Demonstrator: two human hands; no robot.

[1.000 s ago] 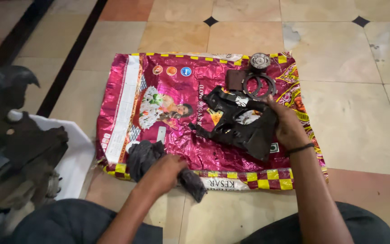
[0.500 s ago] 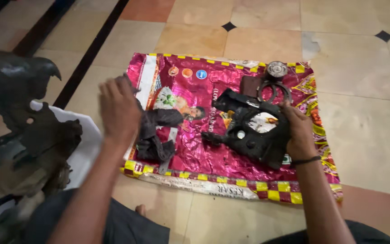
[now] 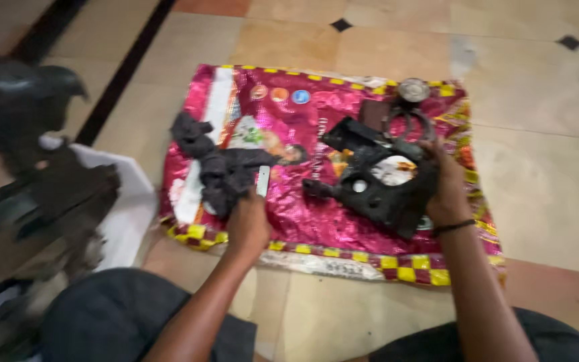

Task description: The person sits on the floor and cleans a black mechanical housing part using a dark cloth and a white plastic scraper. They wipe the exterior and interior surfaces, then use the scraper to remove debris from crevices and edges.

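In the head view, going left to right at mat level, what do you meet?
Dark machine part → white sheet → dark rag → left hand with a small pale object → black metal casting → right hand gripping it → bare tile floor.

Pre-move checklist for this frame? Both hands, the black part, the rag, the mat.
1. Right hand has the black machine part gripped at its right edge: ok.
2. Part sits over the pink printed sack mat, not the tile floor: ok.
3. Left hand is on the dark rag, with a small pale flat piece at its fingers: ok; whether it pinches the piece, cannot tell.
4. Round metal piece and ring-shaped piece lie on the mat behind the part: ok.
5. Picture sharp enough to judge small holes on the part: not ok, motion blur.
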